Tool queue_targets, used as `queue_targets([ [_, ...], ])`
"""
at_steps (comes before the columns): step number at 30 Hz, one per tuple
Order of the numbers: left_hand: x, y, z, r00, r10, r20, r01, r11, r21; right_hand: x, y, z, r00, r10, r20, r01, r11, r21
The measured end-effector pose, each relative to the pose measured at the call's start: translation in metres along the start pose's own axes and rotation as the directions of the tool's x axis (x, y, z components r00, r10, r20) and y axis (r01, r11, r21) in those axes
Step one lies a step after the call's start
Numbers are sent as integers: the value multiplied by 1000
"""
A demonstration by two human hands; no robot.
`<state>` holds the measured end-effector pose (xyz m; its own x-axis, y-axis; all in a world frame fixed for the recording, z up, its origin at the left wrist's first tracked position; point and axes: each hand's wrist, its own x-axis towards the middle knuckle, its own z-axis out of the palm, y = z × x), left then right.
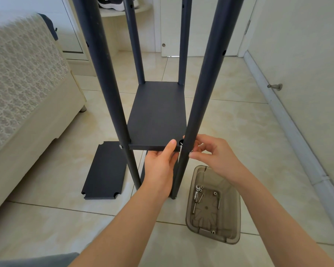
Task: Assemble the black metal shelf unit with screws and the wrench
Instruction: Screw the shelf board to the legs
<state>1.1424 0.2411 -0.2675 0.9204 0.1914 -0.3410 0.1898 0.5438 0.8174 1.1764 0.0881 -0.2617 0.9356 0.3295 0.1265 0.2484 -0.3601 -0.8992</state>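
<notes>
1. A spare panel (pixel 104 170) lies flat on the tiles (pixel 239 132), left of the frame.
2. The left hand (pixel 160 164) grips the shelf board (pixel 156 116) at its front right corner, thumb on top; it should hold it level.
3. The right hand (pixel 214 153) pinches a screw (pixel 190 151), I'd guess, at the front right pole (pixel 199 105); start it square.
4. More screws (pixel 200 197) sit in the tray (pixel 237 214).

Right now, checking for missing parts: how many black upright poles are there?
4. Near left pole, near right pole, far left pole and far right pole, one at each corner of the shelf. None looks hidden.
</notes>
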Motion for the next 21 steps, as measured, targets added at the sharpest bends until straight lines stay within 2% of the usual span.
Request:
queue_targets([
  [8,-1,1,4,1000,-10,-6,10,999,-31,-3,-7,1,1000,6,14,-6,1000,22],
  [21,-4,-1,-2,996,-50,-78,58,992,112,3,-5,3,995,96,19,-96,995,-11],
])
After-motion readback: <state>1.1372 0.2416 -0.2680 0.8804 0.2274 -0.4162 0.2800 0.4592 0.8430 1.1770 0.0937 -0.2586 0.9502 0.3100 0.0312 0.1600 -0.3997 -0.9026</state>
